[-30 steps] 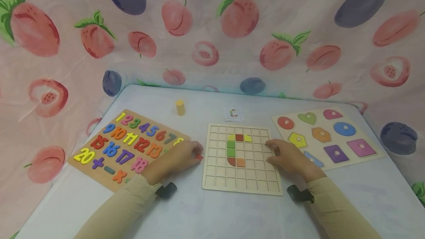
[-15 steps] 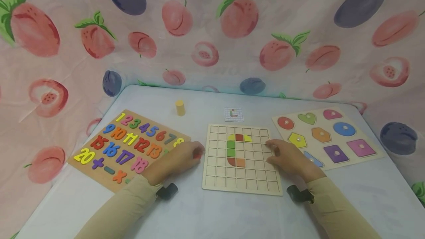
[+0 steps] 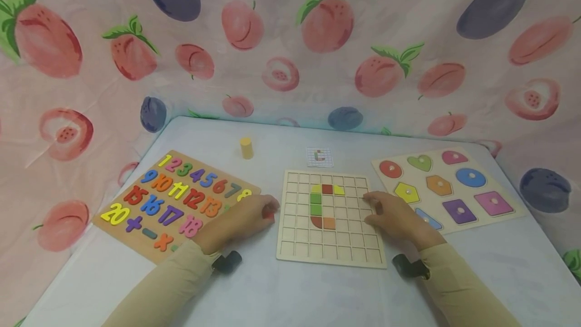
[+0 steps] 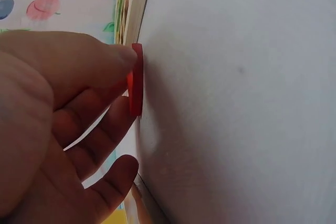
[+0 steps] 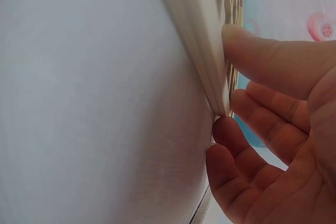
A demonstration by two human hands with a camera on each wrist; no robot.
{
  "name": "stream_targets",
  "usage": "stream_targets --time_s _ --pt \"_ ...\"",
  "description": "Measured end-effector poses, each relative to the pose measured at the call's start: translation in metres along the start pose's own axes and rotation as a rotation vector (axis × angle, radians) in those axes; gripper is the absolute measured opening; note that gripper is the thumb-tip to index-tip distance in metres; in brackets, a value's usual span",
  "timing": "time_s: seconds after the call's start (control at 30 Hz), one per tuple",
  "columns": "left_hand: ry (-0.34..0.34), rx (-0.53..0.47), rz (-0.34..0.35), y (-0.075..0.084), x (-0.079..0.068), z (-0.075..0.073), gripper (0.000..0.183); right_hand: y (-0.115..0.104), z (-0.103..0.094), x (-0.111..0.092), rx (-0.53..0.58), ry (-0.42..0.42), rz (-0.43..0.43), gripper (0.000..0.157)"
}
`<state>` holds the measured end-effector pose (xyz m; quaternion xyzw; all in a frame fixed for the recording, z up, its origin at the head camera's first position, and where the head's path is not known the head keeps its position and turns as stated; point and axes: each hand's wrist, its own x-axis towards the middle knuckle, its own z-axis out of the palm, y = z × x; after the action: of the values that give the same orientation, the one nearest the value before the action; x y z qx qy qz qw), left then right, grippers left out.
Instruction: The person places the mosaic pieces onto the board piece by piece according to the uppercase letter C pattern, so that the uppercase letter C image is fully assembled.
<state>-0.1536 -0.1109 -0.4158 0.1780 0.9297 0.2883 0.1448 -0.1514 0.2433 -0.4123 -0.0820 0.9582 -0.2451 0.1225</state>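
Beside the left edge of the grid board (image 3: 297, 246), my left hand (image 3: 247, 216) pinches a small flat red piece (image 4: 136, 80) between thumb and fingertips, low over the white tabletop. Most of that piece is hidden by the fingers in the head view. My right hand (image 3: 395, 216) rests at the board's right edge, thumb on the edge and fingers loosely bent, as the right wrist view shows. Inlaid in the grid are a dark red square (image 3: 327, 189), green squares (image 3: 315, 204), yellow corner pieces (image 3: 338, 189), a brown rounded piece (image 3: 316, 222) and an orange square (image 3: 329, 223).
A small card (image 3: 320, 156) with a coloured grid pattern lies behind the board. A yellow cylinder (image 3: 246, 148) stands at the back left. The number puzzle (image 3: 150, 185) lies under the left forearm; a shape puzzle (image 3: 436, 201) lies at the right.
My left hand has shifted very slightly at the red piece, less of which shows than a second ago. The right hand and the board have stayed in place.
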Motion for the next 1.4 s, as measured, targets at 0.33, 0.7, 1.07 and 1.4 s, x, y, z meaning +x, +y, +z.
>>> stream_targets --time_s 0.33,0.7,1.07,1.4 --pt "-0.009 -0.022 -0.005 -0.0012 -0.0005 0.0001 0.027 0.0000 0.0001 -0.0010 -0.002 0.009 -0.019 0.058" --pt "-0.013 -0.004 -0.027 -0.0013 -0.0019 -0.0022 0.028 0.0009 0.0002 -0.0007 -0.001 0.005 -0.020 0.058" --pt "-0.026 -0.023 -0.090 -0.0012 -0.0009 -0.0016 0.026 0.0004 0.0001 -0.0010 0.000 0.006 -0.022 0.059" --pt "-0.008 0.013 -0.087 -0.0007 0.0022 0.0002 0.029 -0.0002 -0.0001 -0.0011 -0.007 0.007 -0.017 0.059"
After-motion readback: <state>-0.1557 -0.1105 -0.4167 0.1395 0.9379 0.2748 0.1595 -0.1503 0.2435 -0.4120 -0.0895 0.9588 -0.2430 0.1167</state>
